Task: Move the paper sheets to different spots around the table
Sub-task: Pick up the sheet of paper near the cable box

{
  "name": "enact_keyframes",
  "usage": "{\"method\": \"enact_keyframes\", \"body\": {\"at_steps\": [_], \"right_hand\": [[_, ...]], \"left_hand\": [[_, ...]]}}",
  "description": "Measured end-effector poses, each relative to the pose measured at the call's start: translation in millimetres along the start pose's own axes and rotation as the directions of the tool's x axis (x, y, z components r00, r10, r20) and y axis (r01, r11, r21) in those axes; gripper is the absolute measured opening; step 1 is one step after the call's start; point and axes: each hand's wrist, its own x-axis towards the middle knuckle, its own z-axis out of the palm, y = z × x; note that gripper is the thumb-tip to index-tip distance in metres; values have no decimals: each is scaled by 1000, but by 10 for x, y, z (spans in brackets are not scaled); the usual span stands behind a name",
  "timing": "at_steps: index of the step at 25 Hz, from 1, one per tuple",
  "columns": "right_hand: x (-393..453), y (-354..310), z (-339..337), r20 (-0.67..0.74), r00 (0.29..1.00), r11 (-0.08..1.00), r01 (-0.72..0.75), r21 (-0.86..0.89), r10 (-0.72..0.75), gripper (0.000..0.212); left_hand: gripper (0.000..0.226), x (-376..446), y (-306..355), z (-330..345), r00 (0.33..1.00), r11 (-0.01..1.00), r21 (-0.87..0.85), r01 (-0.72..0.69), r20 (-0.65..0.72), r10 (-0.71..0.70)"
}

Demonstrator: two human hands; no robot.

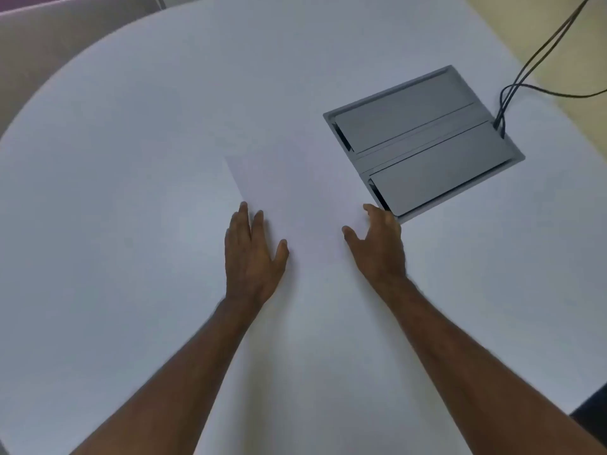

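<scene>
A white paper sheet (295, 188) lies flat on the white table (115, 192), near its middle; its edges are faint against the tabletop. My left hand (253, 254) rests flat at the sheet's left edge, fingers spread and extended. My right hand (377, 244) sits at the sheet's right edge, fingers apart and slightly curled, beside the corner of the grey panel. Neither hand grips anything. Whether more than one sheet lies there I cannot tell.
A grey cable-access panel (423, 142) with two flaps is set into the table at the right. Black cables (532, 70) run out of its far corner and off the right edge. The rounded table edge curves along the left and back.
</scene>
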Motion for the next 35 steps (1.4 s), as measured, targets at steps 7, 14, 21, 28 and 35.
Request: {"method": "enact_keyframes", "body": {"at_steps": [7, 14, 21, 28, 35], "right_hand": [[299, 93, 190, 26, 1000, 967, -5, -255, 12, 75], [293, 125, 296, -32, 999, 984, 35, -174, -41, 64], [217, 111, 345, -128, 979, 972, 132, -196, -159, 55], [182, 51, 273, -160, 986, 969, 91, 228, -56, 31], [173, 278, -133, -82, 995, 854, -4, 521, 55, 24]], "left_hand": [[78, 157, 18, 357, 997, 987, 150, 63, -63, -54], [75, 143, -13, 500, 993, 953, 300, 45, -115, -10], [76, 147, -18, 515, 993, 944, 326, 44, -119, -5], [76, 145, -35, 527, 993, 957, 288, 31, -119, 4], [82, 128, -16, 374, 983, 977, -202, 66, -157, -99]]}}
